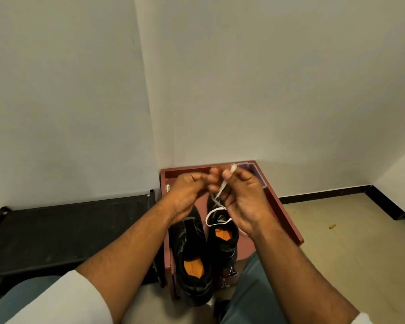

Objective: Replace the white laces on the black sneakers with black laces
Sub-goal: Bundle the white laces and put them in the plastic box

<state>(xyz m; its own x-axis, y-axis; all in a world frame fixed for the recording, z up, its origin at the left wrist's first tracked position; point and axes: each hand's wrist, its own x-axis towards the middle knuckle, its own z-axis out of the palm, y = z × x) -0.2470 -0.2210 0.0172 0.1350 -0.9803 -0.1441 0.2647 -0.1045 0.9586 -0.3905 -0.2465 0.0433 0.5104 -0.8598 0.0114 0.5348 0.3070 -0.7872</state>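
Note:
Two black sneakers with orange insoles stand side by side on a small reddish-brown table (288, 216), toes pointing away from me. The left sneaker (192, 253) is nearer me; the right sneaker (223, 235) sits further back. A white lace (216, 217) loops over the right sneaker's opening and runs up into my hands. My left hand (187, 192) and my right hand (241, 197) are raised together above the shoes, both pinching the white lace between their fingertips. No black laces are visible.
A clear plastic box (255, 169) lies at the table's far right corner, partly hidden by my right hand. A low black bench (63, 230) stands to the left against the wall. My knees flank the table. Beige tiled floor (351, 242) spreads to the right.

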